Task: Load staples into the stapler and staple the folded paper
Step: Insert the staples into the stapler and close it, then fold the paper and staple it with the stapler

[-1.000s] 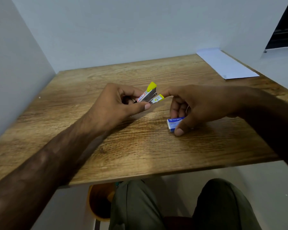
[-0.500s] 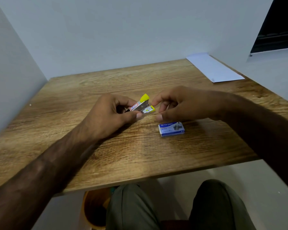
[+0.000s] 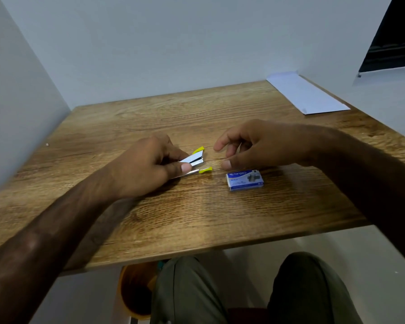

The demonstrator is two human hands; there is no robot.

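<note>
My left hand (image 3: 145, 167) grips a small silver stapler (image 3: 195, 160) with yellow-green tips, low over the wooden table (image 3: 173, 218). The stapler's arms are spread apart, the lower tip lying near the table top. My right hand (image 3: 255, 146) hovers just right of the stapler, fingers curled and apart, holding nothing. A small blue box of staples (image 3: 244, 180) lies flat on the table below my right hand. The folded white paper (image 3: 306, 94) rests at the far right corner of the table.
Grey walls close in the table on the left, the back and the right. My knees in green trousers (image 3: 302, 288) sit under the front edge. An orange bin (image 3: 133, 288) stands on the floor below the table.
My right hand has let go of the stapler's tip and drawn back to the right. The staple box, earlier under my right fingers, now lies uncovered. The stapler has opened wider.
</note>
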